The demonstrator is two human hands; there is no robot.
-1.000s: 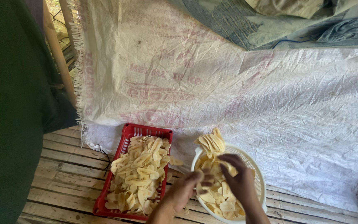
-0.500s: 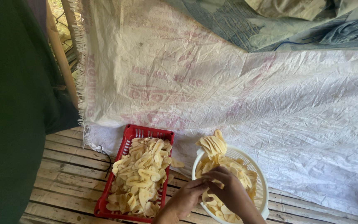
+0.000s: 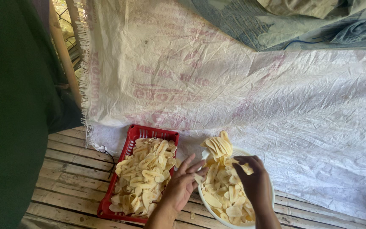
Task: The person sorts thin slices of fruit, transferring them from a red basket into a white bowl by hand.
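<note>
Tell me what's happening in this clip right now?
A person is working over a white bowl heaped with pale, thin banana-like slices. The right hand reaches into the bowl and pinches some slices, while the left hand rests with fingers spread at the bowl's near-left edge. Beside it, a red slotted tray is piled with the same slices. Both containers sit on a slatted bamboo floor, partly against a white woven sheet.

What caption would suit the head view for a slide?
Two bare hands, left hand and right hand, pick pale slices from a white bowl beside a red basket.
</note>
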